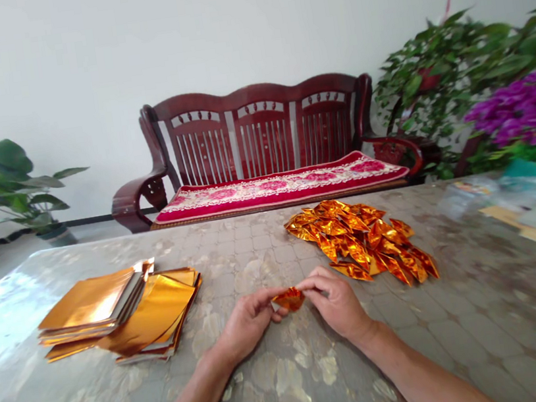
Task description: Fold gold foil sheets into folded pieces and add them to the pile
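The left hand (247, 320) and right hand (337, 304) pinch a foil piece (289, 300) tightly between them. Folded foil (361, 241) lies at one o'clock

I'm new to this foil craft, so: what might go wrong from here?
The thin foil piece pinched between the left hand and right hand could crease or tear under a tight grip. The loose heap of folded foil pieces sits near the right hand, so a knock might scatter it.

1 left hand (248, 323), 1 right hand (337, 304), 1 folded foil piece (289, 300), 2 foil stacks (90, 302)
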The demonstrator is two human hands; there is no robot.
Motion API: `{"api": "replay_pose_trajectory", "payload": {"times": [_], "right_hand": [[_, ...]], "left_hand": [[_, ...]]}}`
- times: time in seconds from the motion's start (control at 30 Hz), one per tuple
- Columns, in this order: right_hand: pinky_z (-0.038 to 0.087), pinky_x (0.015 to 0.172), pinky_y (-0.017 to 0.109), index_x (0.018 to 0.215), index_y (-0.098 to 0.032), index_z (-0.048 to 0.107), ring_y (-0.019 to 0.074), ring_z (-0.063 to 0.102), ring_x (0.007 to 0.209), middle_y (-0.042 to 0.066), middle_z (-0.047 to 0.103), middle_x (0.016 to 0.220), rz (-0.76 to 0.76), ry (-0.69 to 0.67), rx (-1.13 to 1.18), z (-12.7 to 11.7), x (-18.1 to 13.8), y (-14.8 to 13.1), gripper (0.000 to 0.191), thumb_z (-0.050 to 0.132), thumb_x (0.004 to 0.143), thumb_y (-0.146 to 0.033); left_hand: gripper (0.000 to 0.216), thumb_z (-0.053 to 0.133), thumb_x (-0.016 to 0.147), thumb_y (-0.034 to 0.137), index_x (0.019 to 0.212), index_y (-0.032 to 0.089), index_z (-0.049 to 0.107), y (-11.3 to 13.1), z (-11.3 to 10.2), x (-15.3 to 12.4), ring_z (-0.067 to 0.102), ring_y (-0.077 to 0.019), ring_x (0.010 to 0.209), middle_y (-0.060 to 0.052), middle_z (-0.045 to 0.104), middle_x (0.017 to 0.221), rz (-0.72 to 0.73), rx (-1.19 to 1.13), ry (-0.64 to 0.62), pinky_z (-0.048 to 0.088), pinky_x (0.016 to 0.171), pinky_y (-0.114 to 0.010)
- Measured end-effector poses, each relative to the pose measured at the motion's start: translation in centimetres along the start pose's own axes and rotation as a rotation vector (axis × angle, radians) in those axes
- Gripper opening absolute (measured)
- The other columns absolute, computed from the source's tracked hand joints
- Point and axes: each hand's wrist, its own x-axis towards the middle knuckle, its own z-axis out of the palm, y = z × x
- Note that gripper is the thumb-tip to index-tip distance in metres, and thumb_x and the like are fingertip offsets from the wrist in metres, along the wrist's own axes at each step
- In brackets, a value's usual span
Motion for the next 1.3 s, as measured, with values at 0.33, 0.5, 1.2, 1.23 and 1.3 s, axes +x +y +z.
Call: {"api": "replay_pose_trajectory", "payload": {"times": [0.33,0.5,1.2,1.23,1.3], "right_hand": [[0.050,0.068,0.025,0.086,-0.026,0.076,0.0159,0.063,0.075,0.001,0.063,0.077,-0.013,-0.020,-0.001,0.0,-0.2,-0.2,0.022,0.062,0.084,-0.010],[0.050,0.069,0.025,0.086,-0.026,0.076,0.0159,0.063,0.075,0.001,0.063,0.078,-0.012,-0.025,-0.021,-0.1,-0.3,-0.2,0.023,0.061,0.084,-0.009],[0.049,0.071,0.024,0.097,-0.028,0.075,0.0147,0.063,0.079,0.001,0.063,0.086,-0.120,-0.231,-0.010,-1.1,0.0,-1.1,0.021,0.063,0.089,-0.013],[0.049,0.072,0.024,0.098,-0.028,0.074,0.0146,0.063,0.080,0.001,0.063,0.086,-0.107,-0.244,-0.013,-1.2,0.0,-1.1,0.020,0.063,0.088,-0.013],[0.049,0.074,0.024,0.097,-0.027,0.074,0.0148,0.063,0.082,0.001,0.064,0.087,-0.080,-0.258,-0.011,-1.3,0.1,-1.1,0.019,0.064,0.088,-0.013]], "left_hand": [[0.036,0.055,0.081,0.014,0.110,0.023,0.074,-0.2,0.2,0.0,0.069,-0.0148,0.075,-0.001,0.078,0.092,0.013,0.205,0.016,0.056,0.072,-0.025],[0.034,0.059,0.079,0.011,0.107,0.023,0.075,0.4,0.1,-0.2,0.072,-0.0175,0.087,-0.001,0.078,0.099,0.063,0.270,-0.014,0.056,0.085,-0.028],[0.019,0.058,0.089,0.021,0.090,0.026,0.077,-0.6,-0.4,-0.1,0.072,-0.0143,0.075,0.003,0.078,0.083,0.162,0.505,0.176,0.054,0.075,-0.021],[0.019,0.059,0.090,0.022,0.091,0.026,0.077,-0.6,-0.4,-0.1,0.072,-0.0148,0.078,0.003,0.078,0.085,0.162,0.508,0.174,0.054,0.076,-0.022],[0.017,0.060,0.090,0.023,0.091,0.026,0.077,-0.7,-0.4,-0.1,0.073,-0.0155,0.082,0.002,0.079,0.088,0.151,0.505,0.168,0.054,0.077,-0.021]]}}
